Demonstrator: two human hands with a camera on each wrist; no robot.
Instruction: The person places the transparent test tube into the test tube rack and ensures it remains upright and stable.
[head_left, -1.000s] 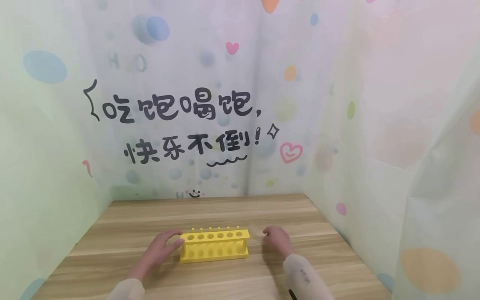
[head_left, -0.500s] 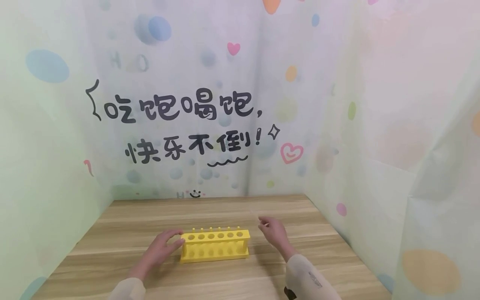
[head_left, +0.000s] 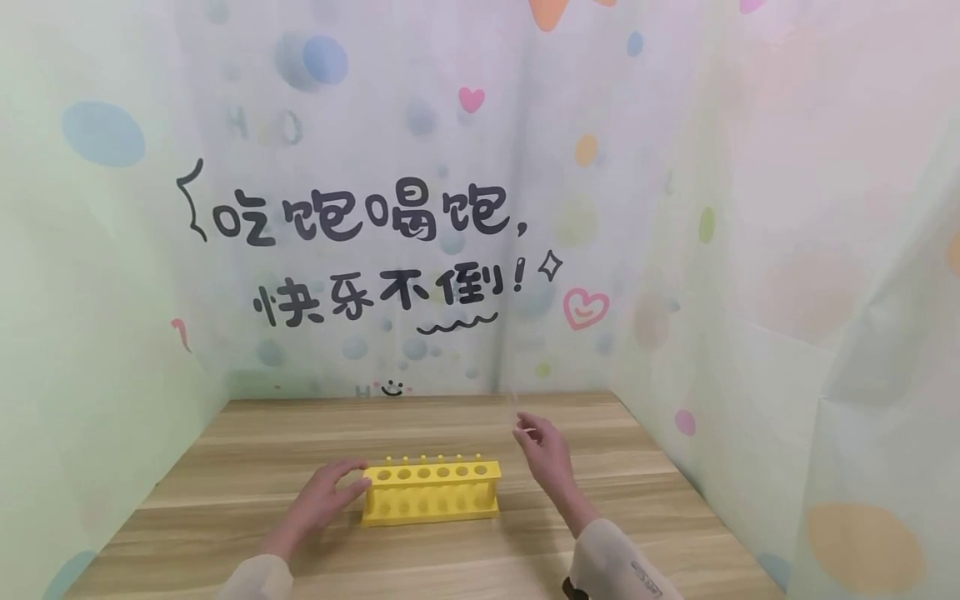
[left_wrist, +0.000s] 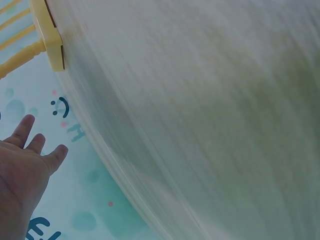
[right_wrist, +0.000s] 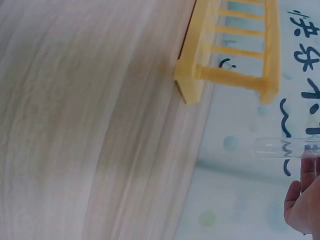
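A yellow test tube rack (head_left: 431,493) stands upright on the table, with a row of round holes along its top and pegs behind. My left hand (head_left: 326,493) grips the rack's left end, thumb in front and index finger behind the top plate. In the left wrist view, the other fingers (left_wrist: 24,131) spread apart beside the rack. Right of the rack and above the table, my right hand (head_left: 547,454) pinches a clear test tube (right_wrist: 280,148). The tube's rounded end points toward the table side in the right wrist view. In the head view it is faint above the fingertips.
The wood-grain table (head_left: 300,433) is enclosed by a pale curtain (head_left: 637,208) at the back and sides, printed with coloured dots and black lettering. A dark strap (head_left: 574,588) shows at the right sleeve.
My right hand has risen and moved away from me beside the rack, carrying the test tube. The left hand and the rack have stayed in place.
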